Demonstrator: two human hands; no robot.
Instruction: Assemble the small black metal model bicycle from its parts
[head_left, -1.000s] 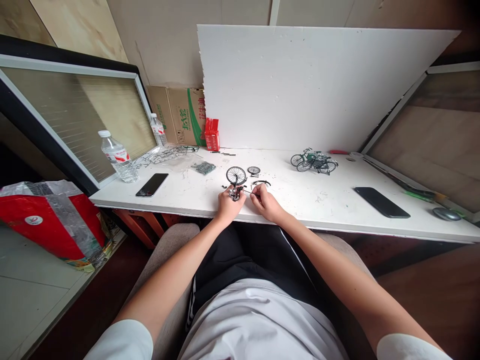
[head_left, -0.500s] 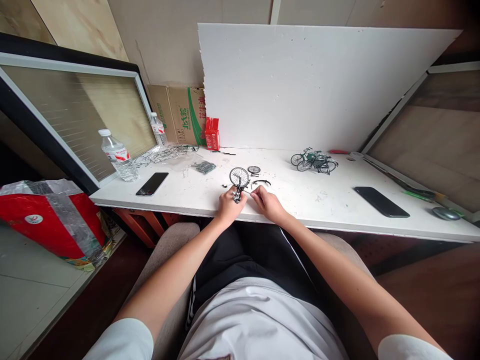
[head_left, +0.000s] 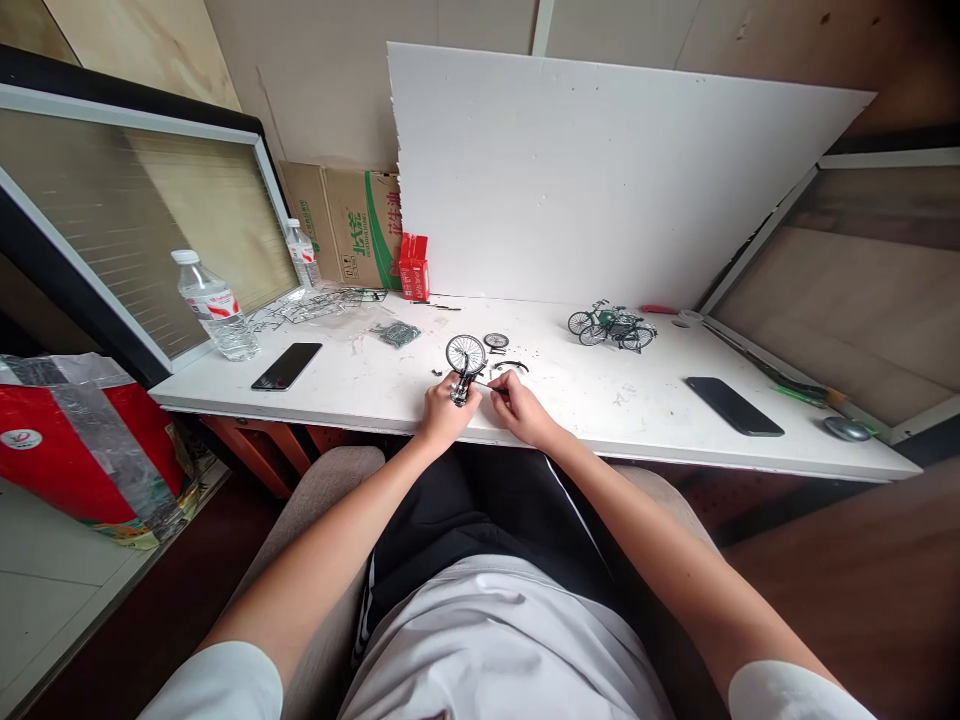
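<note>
My left hand (head_left: 448, 412) is closed around a small model bicycle (head_left: 466, 358), its spoked wheel pointing away from me above the table's front edge. Just right of it, my right hand (head_left: 519, 405) pinches a thin screwdriver-like tool (head_left: 491, 388), whose tip reaches toward the model. Beyond the hands a loose wheel (head_left: 496, 341) lies flat, with a curved black part (head_left: 512, 365) and a few tiny black pieces near it. Model bicycles (head_left: 611, 326) stand close together further right. The contact between tool tip and model is too small to tell.
Phones (head_left: 287, 366) (head_left: 733, 405) lie on the white table (head_left: 637, 410) at both sides. A bottle (head_left: 219, 308), part frames (head_left: 326, 304) and a small bag (head_left: 397, 333) are at left. A red box (head_left: 414, 267) stands behind; a computer mouse (head_left: 846, 429) sits far right.
The view has shifted slightly, so the table and things appear further left. My right fingers look more curled round the tool, with a dark part of it now showing. Both hands remain at the model.
</note>
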